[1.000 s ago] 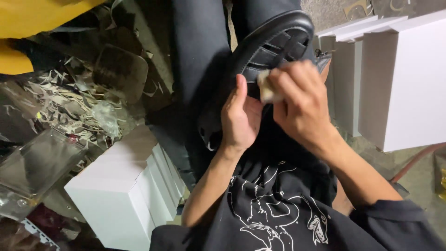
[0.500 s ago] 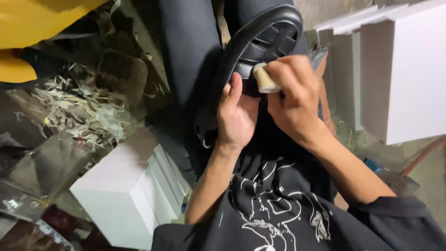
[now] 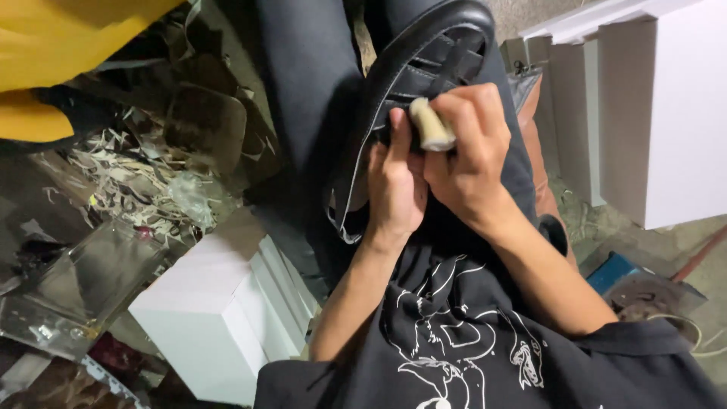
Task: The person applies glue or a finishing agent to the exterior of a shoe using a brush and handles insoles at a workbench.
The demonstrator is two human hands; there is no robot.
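Black strappy sandal (image 3: 424,57) on your lap, toe at 12 o'clock. Your left hand (image 3: 395,189) grips its sole edge; right hand (image 3: 466,163) pinches pale cloth wad (image 3: 432,125) against straps. Sandal likely light, flexible; hold by rim.

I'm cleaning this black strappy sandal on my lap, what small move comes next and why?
Probably draw the pale eraser block in your right hand along the next strap, since it already presses on the black sandal that your left hand steadies.

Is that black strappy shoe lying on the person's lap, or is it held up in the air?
On the lap: the black shoe rests along the dark trousers, steadied by the left hand, while the right hand presses a pale block against it.
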